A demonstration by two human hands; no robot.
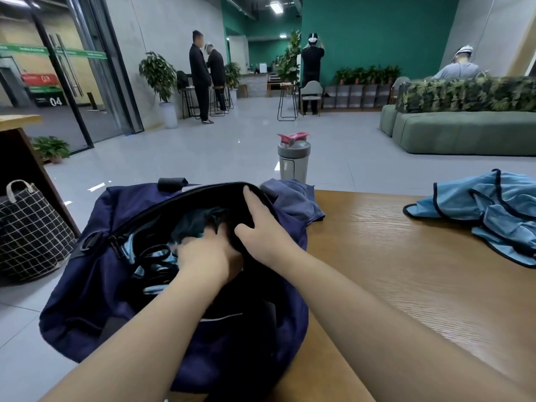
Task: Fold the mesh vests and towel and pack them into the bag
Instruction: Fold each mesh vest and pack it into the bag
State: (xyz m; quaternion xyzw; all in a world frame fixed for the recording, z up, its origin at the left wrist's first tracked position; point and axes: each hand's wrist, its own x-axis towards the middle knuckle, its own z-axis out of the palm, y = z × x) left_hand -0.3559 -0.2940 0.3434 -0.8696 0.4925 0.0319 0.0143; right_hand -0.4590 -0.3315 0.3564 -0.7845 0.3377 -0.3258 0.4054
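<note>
A navy bag point(95, 285) lies open at the left end of the wooden table point(391, 256). My left hand point(203, 256) reaches down inside it, fingers pressed onto a dark folded cloth point(197, 221); whether it grips the cloth is hidden. Blue fabric with black trim point(153, 262) shows deeper in the bag. My right hand point(261, 227) holds the bag's far rim, fingers over its edge, keeping the mouth wide. A light blue mesh vest point(487, 216) with dark trim lies crumpled at the table's right. A grey-blue towel point(293, 198) rests behind the bag.
A grey shaker bottle point(293, 161) with a pink lid stands behind the towel at the table's far edge. A black checked basket point(29, 233) sits on the floor at left. Several people stand far off across the tiled hall; a green sofa point(464, 132) is at right.
</note>
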